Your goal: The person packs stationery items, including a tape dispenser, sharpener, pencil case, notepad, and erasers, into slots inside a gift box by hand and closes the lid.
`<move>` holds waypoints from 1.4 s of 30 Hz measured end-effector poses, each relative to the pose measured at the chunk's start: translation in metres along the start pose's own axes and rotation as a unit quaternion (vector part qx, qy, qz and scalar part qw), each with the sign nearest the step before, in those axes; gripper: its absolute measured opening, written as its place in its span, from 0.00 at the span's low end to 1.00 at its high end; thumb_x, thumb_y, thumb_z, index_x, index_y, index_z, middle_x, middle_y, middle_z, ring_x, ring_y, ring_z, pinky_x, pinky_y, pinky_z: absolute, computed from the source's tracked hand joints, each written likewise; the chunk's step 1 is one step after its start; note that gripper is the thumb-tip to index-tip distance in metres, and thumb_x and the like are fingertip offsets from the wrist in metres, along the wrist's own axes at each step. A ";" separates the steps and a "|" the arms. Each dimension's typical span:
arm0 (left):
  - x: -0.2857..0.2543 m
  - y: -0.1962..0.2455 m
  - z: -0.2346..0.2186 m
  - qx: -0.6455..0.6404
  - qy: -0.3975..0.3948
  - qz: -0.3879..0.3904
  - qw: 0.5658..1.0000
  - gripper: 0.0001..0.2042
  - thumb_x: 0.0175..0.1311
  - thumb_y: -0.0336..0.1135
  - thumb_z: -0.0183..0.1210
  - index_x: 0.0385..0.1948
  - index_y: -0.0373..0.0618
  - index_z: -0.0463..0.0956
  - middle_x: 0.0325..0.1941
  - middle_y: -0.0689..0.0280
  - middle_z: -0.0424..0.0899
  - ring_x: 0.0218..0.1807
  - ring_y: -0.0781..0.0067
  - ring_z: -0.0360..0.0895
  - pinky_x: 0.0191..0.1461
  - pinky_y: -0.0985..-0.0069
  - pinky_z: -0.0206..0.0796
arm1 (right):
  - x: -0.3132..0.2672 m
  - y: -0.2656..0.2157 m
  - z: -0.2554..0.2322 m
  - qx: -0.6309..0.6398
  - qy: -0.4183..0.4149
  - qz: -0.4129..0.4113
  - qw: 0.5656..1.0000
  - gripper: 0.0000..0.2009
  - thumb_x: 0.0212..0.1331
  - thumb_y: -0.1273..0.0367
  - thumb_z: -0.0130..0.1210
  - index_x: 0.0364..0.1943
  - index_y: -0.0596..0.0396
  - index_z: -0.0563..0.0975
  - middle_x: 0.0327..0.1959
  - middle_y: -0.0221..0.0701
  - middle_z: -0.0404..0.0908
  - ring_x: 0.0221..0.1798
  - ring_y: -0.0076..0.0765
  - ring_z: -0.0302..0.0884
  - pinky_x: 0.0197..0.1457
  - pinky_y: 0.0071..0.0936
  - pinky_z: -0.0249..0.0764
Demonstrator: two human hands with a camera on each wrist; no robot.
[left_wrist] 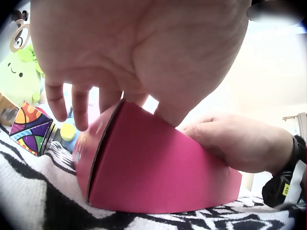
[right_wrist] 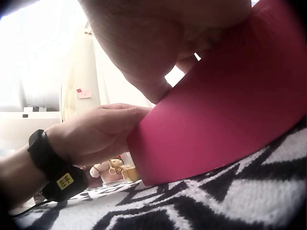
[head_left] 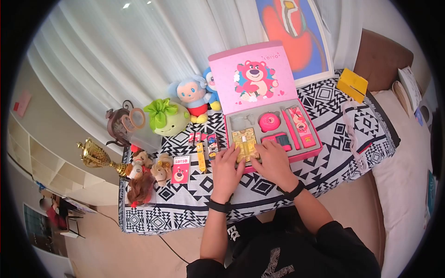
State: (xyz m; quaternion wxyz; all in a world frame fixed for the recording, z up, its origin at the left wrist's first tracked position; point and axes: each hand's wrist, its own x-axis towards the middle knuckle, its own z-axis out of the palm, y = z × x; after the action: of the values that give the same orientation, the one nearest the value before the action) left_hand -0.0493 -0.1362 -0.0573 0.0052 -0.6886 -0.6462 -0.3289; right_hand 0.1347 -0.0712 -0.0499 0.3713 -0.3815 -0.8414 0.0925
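While both hands rest at the near edge of the pink gift box (head_left: 273, 134), the small bottle (head_left: 244, 144) lies in the box's front-left compartment, on a gold card insert. The left hand (head_left: 227, 164) sits at the box's front-left corner, fingers extended over the rim toward the bottle; whether they pinch it or merely touch it cannot be told. The right hand (head_left: 274, 162) lies flat over the front edge just right of the bottle, fingers straight, holding nothing visible. Wrist views show only the box's magenta outer wall (left_wrist: 158, 177) with both hands pressed against it.

Judged from the layout, the box is open with its lid propped upright, and most compartments are filled: a round pink item, a dark pink case and a long pink packet behind and right of the bottle. The rear-left compartment appears empty. Several small packets lie left of the box on the patterned worktop cloth (head_left: 324, 162), outside it.
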 end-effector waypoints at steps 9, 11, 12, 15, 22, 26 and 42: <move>-0.006 0.002 0.003 0.005 0.010 -0.001 1.000 0.22 0.68 0.37 0.64 0.63 0.41 0.79 0.72 0.59 0.79 0.67 0.51 0.73 0.71 0.51 0.61 | -0.002 0.000 0.000 -0.001 0.000 0.007 1.000 0.18 0.56 0.62 0.67 0.46 0.60 0.81 0.39 0.40 0.78 0.48 0.51 0.78 0.50 0.47 0.74; -0.006 0.004 0.001 0.016 0.011 0.002 1.000 0.22 0.68 0.37 0.64 0.62 0.40 0.79 0.72 0.58 0.79 0.67 0.51 0.73 0.71 0.52 0.61 | -0.005 0.001 0.000 0.002 -0.005 0.011 1.000 0.19 0.56 0.62 0.67 0.47 0.60 0.81 0.39 0.40 0.77 0.48 0.51 0.78 0.50 0.46 0.74; -0.006 0.004 -0.002 0.015 0.006 0.003 1.000 0.22 0.68 0.37 0.64 0.62 0.40 0.79 0.72 0.58 0.79 0.67 0.51 0.73 0.71 0.52 0.61 | -0.005 0.001 0.000 0.004 0.004 0.007 1.000 0.19 0.56 0.62 0.67 0.47 0.60 0.81 0.39 0.40 0.77 0.48 0.51 0.78 0.50 0.46 0.73; 0.005 -0.003 -0.015 -0.008 0.005 0.016 1.000 0.21 0.68 0.36 0.63 0.61 0.39 0.80 0.65 0.55 0.84 0.63 0.49 0.76 0.68 0.53 0.65 | -0.005 0.003 0.002 0.008 0.014 0.005 1.000 0.18 0.56 0.62 0.67 0.45 0.60 0.81 0.40 0.40 0.77 0.48 0.50 0.78 0.49 0.46 0.73; 0.050 -0.091 -0.039 0.058 0.070 -0.040 0.995 0.10 0.72 0.35 0.59 0.46 0.42 0.84 0.36 0.48 0.87 0.40 0.40 0.83 0.45 0.49 0.74 | -0.004 0.002 0.001 0.000 0.016 0.005 1.000 0.16 0.56 0.61 0.65 0.42 0.58 0.81 0.40 0.39 0.77 0.49 0.49 0.78 0.49 0.46 0.73; 0.072 -0.138 -0.040 0.096 0.042 -0.118 0.987 0.13 0.70 0.42 0.60 0.41 0.42 0.87 0.34 0.49 0.89 0.39 0.41 0.85 0.46 0.51 0.76 | -0.004 0.002 0.003 -0.005 0.007 0.016 1.000 0.15 0.57 0.61 0.65 0.41 0.58 0.81 0.39 0.39 0.77 0.48 0.49 0.77 0.48 0.46 0.73; 0.076 -0.196 -0.030 0.106 0.018 -0.211 0.972 0.15 0.59 0.38 0.69 0.43 0.39 0.90 0.38 0.48 0.90 0.43 0.45 0.89 0.53 0.56 0.80 | 0.061 -0.040 0.041 0.007 -0.044 -0.073 0.996 0.12 0.54 0.63 0.65 0.35 0.59 0.83 0.39 0.40 0.80 0.48 0.51 0.80 0.52 0.48 0.76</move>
State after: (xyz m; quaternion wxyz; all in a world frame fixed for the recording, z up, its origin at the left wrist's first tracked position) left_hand -0.2418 -0.0492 -0.0812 0.0202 -0.5266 -0.8076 -0.2647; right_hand 0.0570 -0.0503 -0.0276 0.3428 -0.3122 -0.8816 0.0880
